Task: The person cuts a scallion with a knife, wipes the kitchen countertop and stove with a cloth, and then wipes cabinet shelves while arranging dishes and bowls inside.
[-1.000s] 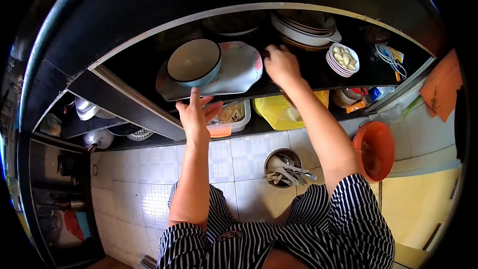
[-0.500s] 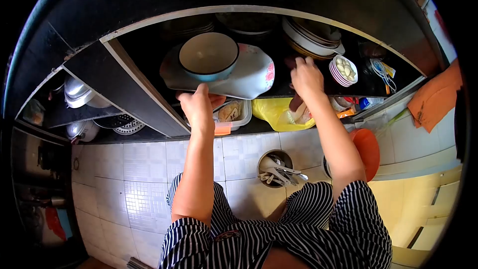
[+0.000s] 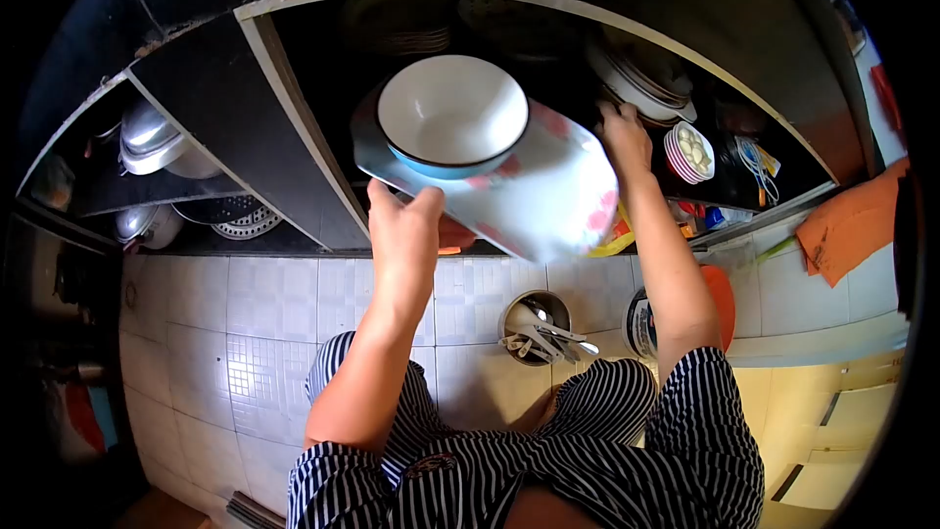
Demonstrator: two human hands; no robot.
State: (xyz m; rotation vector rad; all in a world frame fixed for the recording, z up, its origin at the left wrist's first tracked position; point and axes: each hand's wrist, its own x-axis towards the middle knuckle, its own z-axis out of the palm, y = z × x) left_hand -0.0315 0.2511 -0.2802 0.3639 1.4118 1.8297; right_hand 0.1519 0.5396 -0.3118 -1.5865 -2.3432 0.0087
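A white bowl with a dark rim and blue outside (image 3: 452,113) rests on the left part of a pale floral platter (image 3: 548,186). The platter is tilted and juts out past the cupboard shelf. My left hand (image 3: 403,225) grips its near left edge, thumb up and the other fingers partly hidden below. At the platter's right end is my right hand (image 3: 627,140), its fingers bent; whether they hold the edge or something beside it is hard to make out.
Stacked dishes (image 3: 641,83) and striped bowls with garlic (image 3: 689,154) stand right of the platter. A pot of spoons (image 3: 535,327) is on the floor, with an orange bucket (image 3: 720,304) behind my right forearm. Metal pots (image 3: 152,142) sit at left.
The platter with the bowl has come forward out of the cupboard and tilted. My left hand, earlier spread in front of it, has closed on its edge. My right hand has shifted right in the view.
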